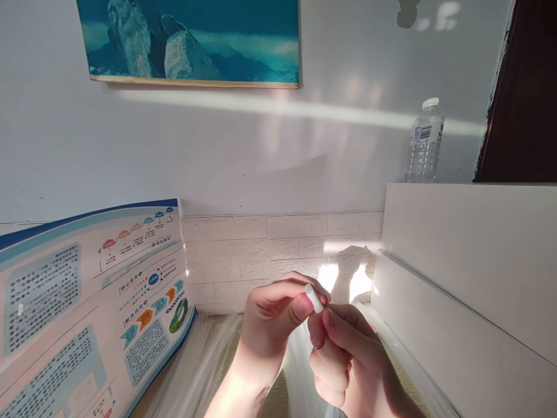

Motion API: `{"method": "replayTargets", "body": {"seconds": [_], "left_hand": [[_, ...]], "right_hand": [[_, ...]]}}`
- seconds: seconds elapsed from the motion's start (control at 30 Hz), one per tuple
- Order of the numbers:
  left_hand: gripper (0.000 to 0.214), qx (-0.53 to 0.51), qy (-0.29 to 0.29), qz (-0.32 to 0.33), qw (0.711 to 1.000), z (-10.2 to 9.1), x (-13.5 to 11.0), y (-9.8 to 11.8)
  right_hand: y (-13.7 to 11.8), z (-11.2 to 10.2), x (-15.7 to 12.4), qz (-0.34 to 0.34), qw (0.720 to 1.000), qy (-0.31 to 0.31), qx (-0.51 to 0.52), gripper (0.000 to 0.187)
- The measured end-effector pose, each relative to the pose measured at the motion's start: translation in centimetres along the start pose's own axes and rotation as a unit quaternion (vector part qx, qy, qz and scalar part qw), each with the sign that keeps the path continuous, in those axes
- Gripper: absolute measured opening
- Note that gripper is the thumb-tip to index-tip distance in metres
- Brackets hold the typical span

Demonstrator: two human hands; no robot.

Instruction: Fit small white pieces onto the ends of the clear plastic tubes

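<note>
The left hand (270, 316) and the right hand (348, 360) are up close together, and both are pinching. A small white piece (314, 298) sits between them, held in the fingertips high above the wooden table (195, 363). The left thumb presses on one side of it, and the left fingers curl over the top. The right fingers push on it from below. It is short and round, and it tilts a bit. A clear plastic sheet (300, 371) hangs down under the hands, but I cannot tell if it is joined to the white piece. A big paper poster (93, 302) with colored arrows leans on the left. A white panel (461, 273) stands on the right, with a plastic water bottle (425, 140) on top of it. Behind the hands is a white brick wall (278, 249), and a blue picture (191, 40) hangs up high.
</note>
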State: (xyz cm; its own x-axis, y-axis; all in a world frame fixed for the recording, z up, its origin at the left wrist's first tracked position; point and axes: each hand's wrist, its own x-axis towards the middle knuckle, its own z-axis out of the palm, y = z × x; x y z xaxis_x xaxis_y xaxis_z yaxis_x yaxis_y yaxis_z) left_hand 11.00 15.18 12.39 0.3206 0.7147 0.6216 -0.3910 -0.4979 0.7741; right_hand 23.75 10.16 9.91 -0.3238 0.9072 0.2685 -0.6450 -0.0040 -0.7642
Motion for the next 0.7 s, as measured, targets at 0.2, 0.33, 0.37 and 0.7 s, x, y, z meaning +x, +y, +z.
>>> {"method": "replayTargets", "body": {"seconds": [0.2,0.33,0.37,0.7], "left_hand": [[0.019,0.011,0.02,-0.017,1.0,-0.3,0.4,-0.9],[0.032,0.003,0.003,-0.042,0.999,-0.6,0.5,-1.0],[0.032,-0.001,0.004,-0.048,0.999,-0.5,0.5,-0.9],[0.012,-0.007,0.048,-0.06,0.997,-0.1,0.5,-0.2]], "right_hand": [[-0.9,0.0,0.1,0.021,1.0,0.006,0.01,0.036],[-0.5,-0.9,0.9,-0.015,1.0,0.01,0.008,0.033],[-0.4,-1.2,1.1,-0.026,1.0,0.009,0.003,0.035],[-0.1,-0.6,1.6,-0.002,0.999,0.044,-0.019,0.04]]}}
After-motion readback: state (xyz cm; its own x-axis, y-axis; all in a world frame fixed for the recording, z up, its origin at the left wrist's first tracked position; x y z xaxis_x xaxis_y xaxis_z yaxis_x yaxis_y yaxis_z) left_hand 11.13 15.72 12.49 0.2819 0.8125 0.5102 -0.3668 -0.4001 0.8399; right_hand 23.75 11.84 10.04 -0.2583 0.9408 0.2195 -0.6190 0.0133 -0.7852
